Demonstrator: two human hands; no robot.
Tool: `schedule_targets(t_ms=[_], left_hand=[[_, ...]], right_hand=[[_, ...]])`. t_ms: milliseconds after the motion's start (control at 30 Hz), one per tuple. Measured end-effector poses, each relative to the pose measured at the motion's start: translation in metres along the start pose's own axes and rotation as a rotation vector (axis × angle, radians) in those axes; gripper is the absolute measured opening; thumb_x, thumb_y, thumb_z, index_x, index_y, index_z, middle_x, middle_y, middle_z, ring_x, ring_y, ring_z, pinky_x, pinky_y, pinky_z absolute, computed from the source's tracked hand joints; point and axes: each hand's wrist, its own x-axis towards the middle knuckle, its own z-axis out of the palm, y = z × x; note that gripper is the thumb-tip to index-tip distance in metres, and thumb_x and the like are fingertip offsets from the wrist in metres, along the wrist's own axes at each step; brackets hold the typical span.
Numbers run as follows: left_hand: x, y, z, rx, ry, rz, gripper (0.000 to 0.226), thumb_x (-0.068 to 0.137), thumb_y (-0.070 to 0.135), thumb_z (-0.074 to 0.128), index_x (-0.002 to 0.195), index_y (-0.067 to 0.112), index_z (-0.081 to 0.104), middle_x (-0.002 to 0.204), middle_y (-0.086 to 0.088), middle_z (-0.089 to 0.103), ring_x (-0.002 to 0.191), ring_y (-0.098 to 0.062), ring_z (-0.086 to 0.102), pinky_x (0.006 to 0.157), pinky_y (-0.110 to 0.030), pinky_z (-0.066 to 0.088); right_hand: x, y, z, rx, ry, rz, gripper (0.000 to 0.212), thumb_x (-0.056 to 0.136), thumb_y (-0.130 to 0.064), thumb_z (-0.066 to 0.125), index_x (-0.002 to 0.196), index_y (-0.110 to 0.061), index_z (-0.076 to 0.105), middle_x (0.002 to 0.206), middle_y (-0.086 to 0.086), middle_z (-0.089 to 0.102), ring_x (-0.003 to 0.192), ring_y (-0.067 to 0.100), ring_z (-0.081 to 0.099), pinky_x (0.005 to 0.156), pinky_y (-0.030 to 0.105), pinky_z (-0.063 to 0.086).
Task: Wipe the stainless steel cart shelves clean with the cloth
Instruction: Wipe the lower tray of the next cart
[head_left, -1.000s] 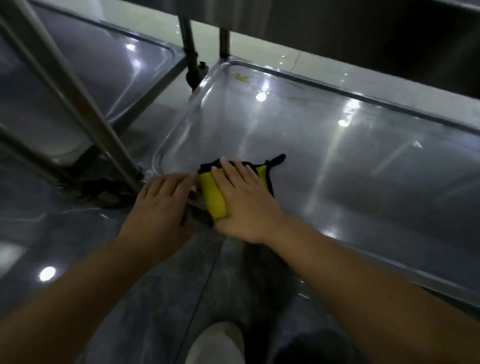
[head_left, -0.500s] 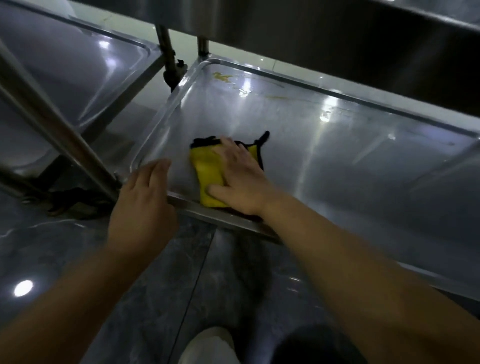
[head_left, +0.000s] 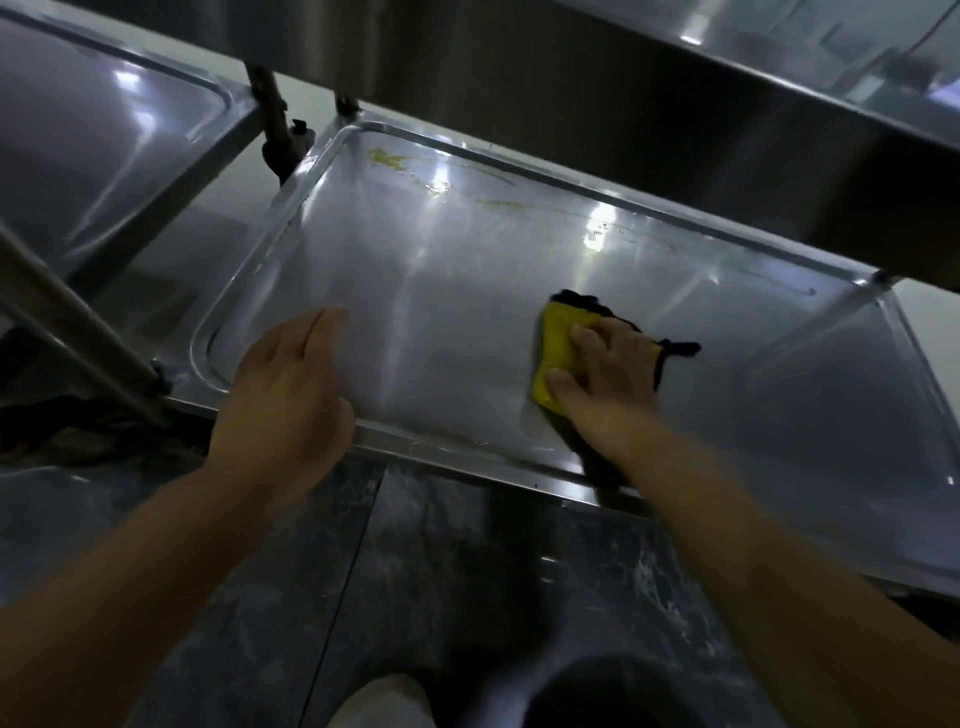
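Right hand (head_left: 608, 379) lies flat on the cloth (head_left: 553, 348), palm and fingers pressing it down, thumb at its near-left edge; no pinch that I can make out. Left hand (head_left: 291, 384) is relaxed, fingers together, holding nothing, over the shelf's near rim. Can't tell if it touches the steel.

Head view, the only one:
- Cloth sits right of centre on the shelf (head_left: 441, 291), near the front rim. It's yellow w/ black trim, folded to a pad, w/ a black tail sticking out to the right.
- Yellowish stain (head_left: 387, 158) at the far-left corner, well apart from the cloth. An upper shelf (head_left: 623, 78) overhangs the back edge.
- 2nd cart (head_left: 104, 130) at left, dark floor (head_left: 311, 571) below.

Handling, my read: the cloth is soft, light and limp, w/ no stiffness of its own. It'll likely bunch or unfold if you push from one edge. Steel looks slick, so expect easy sliding, little resistance. Keep your palm on the middle of the pad, fingers spread to its far edge, thumb pinning the near side. The stain prob. needs firmer pressure.
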Motion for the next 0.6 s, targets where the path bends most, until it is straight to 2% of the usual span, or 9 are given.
schedule_targets(t_ms=[67, 133, 200, 300, 400, 500, 600], left_hand=[[0.002, -0.009, -0.002, 0.009, 0.01, -0.001, 0.07, 0.07, -0.005, 0.063, 0.136, 0.001, 0.041, 0.126, -0.028, 0.051, 0.109, -0.046, 0.049, 0.09, -0.052, 0.042], [0.002, -0.02, -0.002, 0.025, 0.046, 0.011, 0.065, 0.066, -0.007, 0.066, 0.128, -0.004, 0.047, 0.115, -0.031, 0.055, 0.101, -0.048, 0.052, 0.084, -0.052, 0.045], [0.0, -0.03, -0.002, 0.023, 0.07, -0.022, 0.058, 0.067, -0.002, 0.064, 0.123, -0.005, 0.049, 0.109, -0.032, 0.056, 0.095, -0.049, 0.054, 0.079, -0.052, 0.047], [-0.003, -0.036, -0.002, 0.029, 0.071, -0.046, 0.055, 0.073, 0.005, 0.064, 0.124, -0.005, 0.048, 0.113, -0.032, 0.055, 0.101, -0.049, 0.053, 0.085, -0.054, 0.044], [-0.003, -0.032, -0.002, 0.052, 0.05, -0.056, 0.058, 0.075, 0.007, 0.067, 0.128, -0.005, 0.047, 0.117, -0.032, 0.054, 0.105, -0.048, 0.052, 0.088, -0.054, 0.042], [-0.002, -0.019, -0.001, 0.065, 0.009, -0.035, 0.056, 0.075, 0.013, 0.063, 0.125, -0.009, 0.049, 0.109, -0.034, 0.056, 0.097, -0.051, 0.054, 0.082, -0.056, 0.045], [0.004, 0.006, 0.006, 0.052, -0.043, 0.004, 0.06, 0.079, 0.011, 0.065, 0.133, -0.005, 0.043, 0.124, -0.032, 0.051, 0.108, -0.051, 0.05, 0.088, -0.056, 0.042]], right_hand=[[0.015, -0.041, 0.011, 0.031, 0.001, -0.107, 0.06, 0.091, -0.048, 0.048, 0.14, -0.015, 0.041, 0.148, 0.01, 0.029, 0.133, 0.03, 0.024, 0.111, 0.036, 0.018], [0.036, -0.087, 0.023, 0.062, -0.018, -0.207, 0.06, 0.094, -0.044, 0.046, 0.145, -0.015, 0.035, 0.152, 0.01, 0.025, 0.138, 0.031, 0.02, 0.113, 0.037, 0.015], [0.06, -0.132, 0.034, 0.088, -0.057, -0.27, 0.06, 0.097, -0.043, 0.041, 0.15, -0.017, 0.027, 0.158, 0.009, 0.017, 0.144, 0.028, 0.01, 0.117, 0.037, 0.005], [0.091, -0.174, 0.043, 0.061, -0.158, -0.335, 0.063, 0.1, -0.049, 0.03, 0.153, -0.02, 0.012, 0.161, 0.005, 0.001, 0.147, 0.023, -0.006, 0.118, 0.042, -0.007], [0.105, -0.175, 0.045, 0.033, -0.204, -0.347, 0.067, 0.096, -0.059, 0.025, 0.153, -0.028, 0.008, 0.161, -0.002, -0.004, 0.147, 0.021, -0.011, 0.116, 0.049, -0.012], [0.103, -0.148, 0.043, 0.017, -0.161, -0.363, 0.067, 0.095, -0.062, 0.025, 0.153, -0.032, 0.009, 0.161, -0.005, -0.003, 0.147, 0.02, -0.009, 0.115, 0.052, -0.011], [0.097, -0.097, 0.036, 0.033, -0.125, -0.294, 0.067, 0.095, -0.062, 0.026, 0.152, -0.034, 0.01, 0.161, -0.007, -0.002, 0.148, 0.017, -0.008, 0.117, 0.049, -0.009]])
